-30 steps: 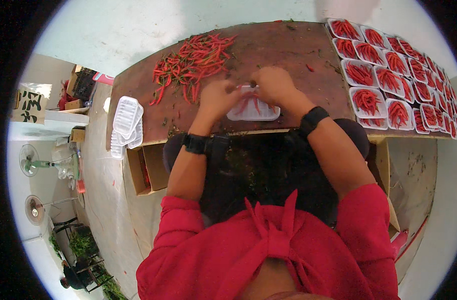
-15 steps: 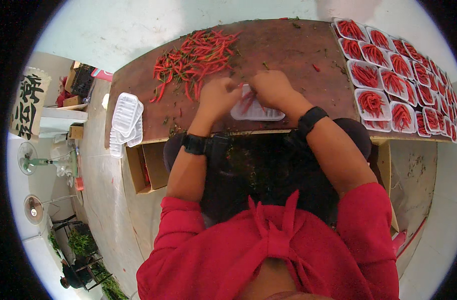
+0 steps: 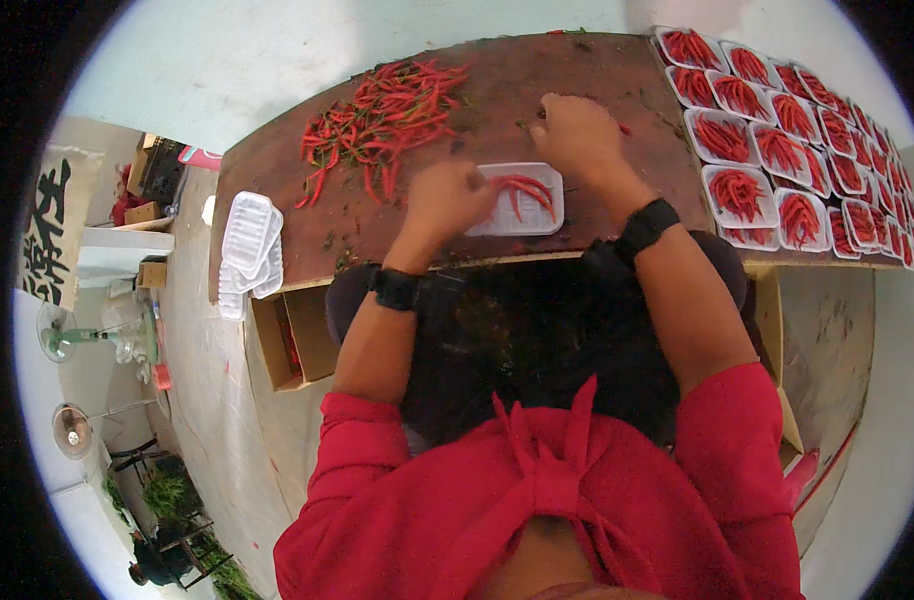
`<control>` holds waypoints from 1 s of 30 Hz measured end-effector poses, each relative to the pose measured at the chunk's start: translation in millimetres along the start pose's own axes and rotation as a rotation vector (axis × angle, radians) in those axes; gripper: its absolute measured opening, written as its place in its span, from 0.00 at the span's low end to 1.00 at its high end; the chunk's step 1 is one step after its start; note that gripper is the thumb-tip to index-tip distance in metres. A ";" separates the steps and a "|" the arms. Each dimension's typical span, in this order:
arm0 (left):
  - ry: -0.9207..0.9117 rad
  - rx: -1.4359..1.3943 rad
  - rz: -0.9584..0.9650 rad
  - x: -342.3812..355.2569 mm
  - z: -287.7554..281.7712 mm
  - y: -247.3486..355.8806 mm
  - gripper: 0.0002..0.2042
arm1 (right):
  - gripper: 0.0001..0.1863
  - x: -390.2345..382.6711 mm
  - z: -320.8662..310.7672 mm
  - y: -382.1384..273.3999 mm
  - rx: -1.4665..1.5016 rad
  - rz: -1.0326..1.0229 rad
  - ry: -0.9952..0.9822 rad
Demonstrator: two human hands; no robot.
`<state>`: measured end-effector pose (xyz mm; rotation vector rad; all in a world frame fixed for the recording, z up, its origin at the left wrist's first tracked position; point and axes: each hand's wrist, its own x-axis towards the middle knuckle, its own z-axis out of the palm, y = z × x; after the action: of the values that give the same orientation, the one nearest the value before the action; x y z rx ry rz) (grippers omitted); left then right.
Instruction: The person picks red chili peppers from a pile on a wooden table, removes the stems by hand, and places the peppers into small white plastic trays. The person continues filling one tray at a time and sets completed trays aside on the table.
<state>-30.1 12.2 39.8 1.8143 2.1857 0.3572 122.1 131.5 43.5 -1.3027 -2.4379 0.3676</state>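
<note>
The left hand [image 3: 445, 198] was bent with curled fingers at the left end of a white tray [image 3: 517, 230], which lay on the tabletop [image 3: 557, 75] with a few red chilies [image 3: 522, 187] inside. The right hand [image 3: 577, 135] was beyond the tray, its fingers also curled. Whether either hand grasped something could not be told. A chili pile [image 3: 382, 120] lay farther left.

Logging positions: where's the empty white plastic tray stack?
In head view, the tray stack sits at the near left corner of the brown table, left of the red chilli pile.
</note>
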 end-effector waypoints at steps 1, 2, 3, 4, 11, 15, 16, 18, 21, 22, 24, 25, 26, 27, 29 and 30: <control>-0.026 -0.017 -0.007 -0.3 0.7 0.5 0.14 | 0.13 -2.0 0.2 -0.6 -0.012 0.007 -0.053; -0.052 -0.033 -0.014 0.0 1.7 1.1 0.14 | 0.13 -3.6 -0.2 -0.4 -0.009 -0.017 -0.059; -0.041 -0.005 0.000 0.0 3.1 1.9 0.14 | 0.13 -4.8 -0.8 -0.4 -0.001 -0.031 -0.073; -0.028 0.024 0.015 0.2 4.8 3.0 0.14 | 0.13 -5.6 -1.6 -0.4 0.002 -0.044 -0.092; 0.042 0.147 0.033 2.4 13.0 9.8 0.13 | 0.14 -8.7 -6.3 -1.1 0.027 -0.056 -0.085; -0.012 0.179 0.021 8.1 17.0 9.0 0.14 | 0.13 -8.7 -6.9 1.2 0.037 -0.063 -0.087; -0.015 0.169 0.021 8.7 17.8 8.5 0.14 | 0.13 -8.5 -6.9 1.9 0.034 -0.064 -0.089; -0.014 0.162 0.026 9.4 19.2 8.3 0.15 | 0.13 -8.5 -6.4 2.2 0.044 -0.061 -0.081; -0.009 0.181 0.026 9.8 20.3 9.6 0.16 | 0.13 -8.1 -5.8 3.2 0.052 -0.061 -0.075; -0.011 0.194 0.017 9.0 20.2 9.6 0.16 | 0.13 -8.0 -5.5 3.4 0.053 -0.061 -0.076; -0.009 0.218 0.017 9.0 20.2 9.6 0.17 | 0.13 -7.8 -4.8 3.7 0.053 -0.066 -0.071; -0.005 0.227 0.025 9.4 20.2 9.0 0.17 | 0.13 -7.7 -4.4 3.5 0.056 -0.067 -0.072; 0.005 0.237 0.041 9.7 20.3 8.1 0.17 | 0.13 -7.6 -4.0 3.4 0.048 -0.069 -0.075; 0.014 0.234 0.050 9.9 20.4 6.7 0.17 | 0.13 -7.5 -3.9 3.1 0.042 -0.071 -0.080; 0.036 0.230 0.078 10.5 21.1 3.7 0.17 | 0.12 -7.6 -3.9 2.6 0.038 -0.079 -0.089; 0.033 0.210 0.068 11.2 21.8 2.6 0.17 | 0.12 -7.5 -4.2 2.2 0.040 -0.084 -0.093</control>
<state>-21.7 23.9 19.8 2.0087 2.2623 0.1782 129.4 126.6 45.1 -1.1866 -2.5391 0.4614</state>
